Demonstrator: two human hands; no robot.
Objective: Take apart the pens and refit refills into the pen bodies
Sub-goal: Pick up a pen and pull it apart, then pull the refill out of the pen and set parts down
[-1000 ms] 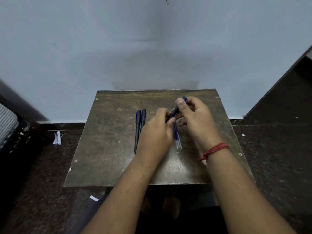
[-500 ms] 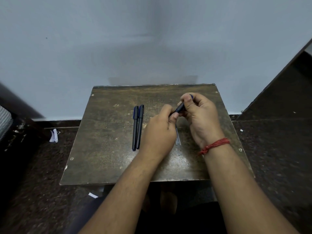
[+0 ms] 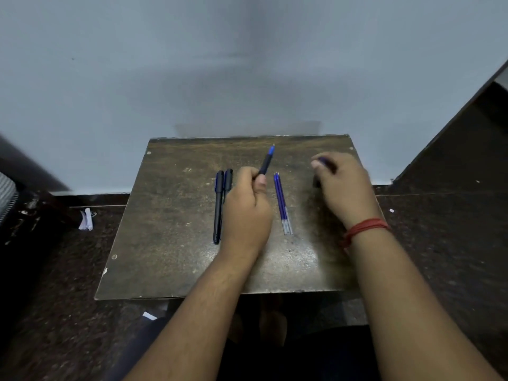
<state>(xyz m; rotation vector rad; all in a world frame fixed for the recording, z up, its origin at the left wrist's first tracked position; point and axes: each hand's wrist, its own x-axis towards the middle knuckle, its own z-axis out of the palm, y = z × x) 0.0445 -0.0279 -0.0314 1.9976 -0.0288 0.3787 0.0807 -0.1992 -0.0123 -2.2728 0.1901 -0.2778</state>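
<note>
left hand [image 3: 244, 204] pinches one uncapped pen [image 3: 266, 162], blue tip angled up and away over the table [image 3: 170, 243]. right hand [image 3: 343, 188], blurred, curls round a small dark blue piece [image 3: 324, 162], likely the cap. on the table: two capped pens [image 3: 221, 204] side by side left of the left hand, two blue refills [image 3: 282, 204] between the hands.

You have two capped pens [image 3: 220, 204] side by side on the surface [image 3: 165, 243]. Two loose refills [image 3: 282, 204], touching. One uncapped pen [image 3: 266, 162] in your left hand [image 3: 247, 213]. One cap [image 3: 324, 161], blurred, in your right hand [image 3: 343, 188].
</note>
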